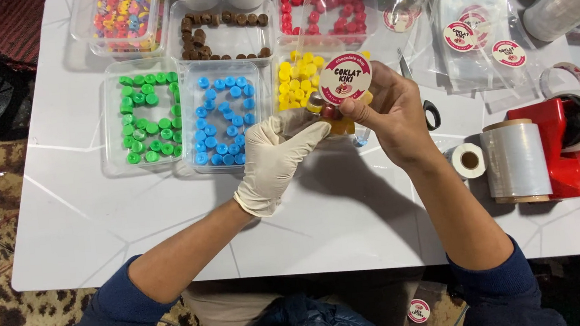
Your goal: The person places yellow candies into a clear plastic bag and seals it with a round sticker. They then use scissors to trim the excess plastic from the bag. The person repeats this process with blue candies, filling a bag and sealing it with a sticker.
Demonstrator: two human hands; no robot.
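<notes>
My left hand (277, 158) wears a white glove and its fingertips pinch the lower left side of a small clear bag (344, 80) with a round white and magenta sticker on it. My right hand (387, 116), bare, grips the same bag from the right, thumb against its lower edge, where a dark red sweet shows. The bag is held above the white table (169, 222), in front of a clear tray of yellow sweets (297, 80). Both arms wear dark blue sleeves.
Clear trays of green (149, 116), blue (223, 120), brown (223, 32), red (322, 10) and mixed-colour sweets (125, 16) fill the back. Stickered clear bags (474, 35) lie at the right, with scissors (429, 112), a film roll (517, 160) and a red tape dispenser (567, 139).
</notes>
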